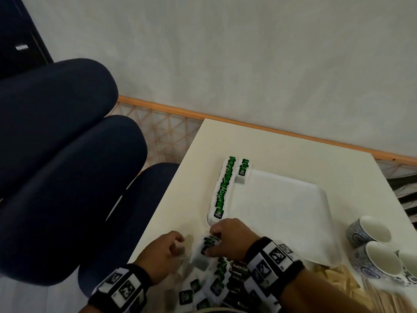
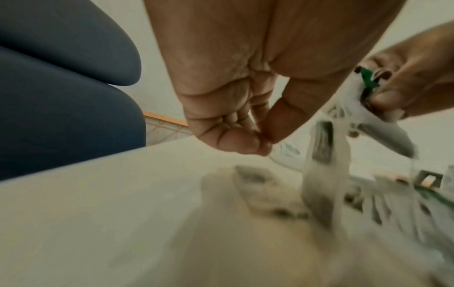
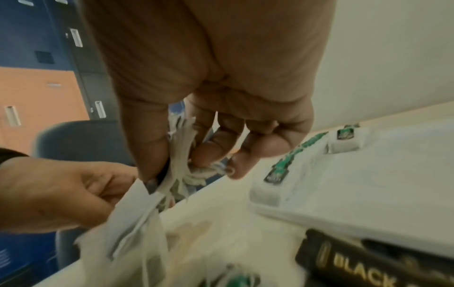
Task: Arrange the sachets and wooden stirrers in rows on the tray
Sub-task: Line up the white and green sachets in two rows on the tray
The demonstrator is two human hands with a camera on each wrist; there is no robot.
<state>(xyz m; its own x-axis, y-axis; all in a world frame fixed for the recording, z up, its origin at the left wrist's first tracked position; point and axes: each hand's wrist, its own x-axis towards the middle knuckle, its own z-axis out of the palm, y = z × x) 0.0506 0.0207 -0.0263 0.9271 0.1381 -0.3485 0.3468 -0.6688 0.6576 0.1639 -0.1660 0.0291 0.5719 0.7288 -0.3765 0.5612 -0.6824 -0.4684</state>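
Note:
A white tray (image 1: 282,211) lies on the table, with a long row of green-and-white sachets (image 1: 223,188) along its left edge and a short second row (image 1: 243,168) beside it. Just in front of the tray's near left corner, my right hand (image 1: 222,239) grips a bunch of sachets (image 1: 208,243) between thumb and fingers; some hang loose below it (image 3: 137,223). To the left of that bunch is my left hand (image 1: 173,245), fingers curled against the thumb (image 2: 263,139), and no sachet shows in them. Wooden stirrers (image 1: 338,281) lie at the bottom right.
A loose pile of green sachets (image 1: 214,285) and black ones (image 1: 239,267) lies near the front edge. Blue-patterned white cups (image 1: 370,231) stand to the right of the tray. Dark blue chairs (image 1: 67,154) stand left of the table. A wall lies behind.

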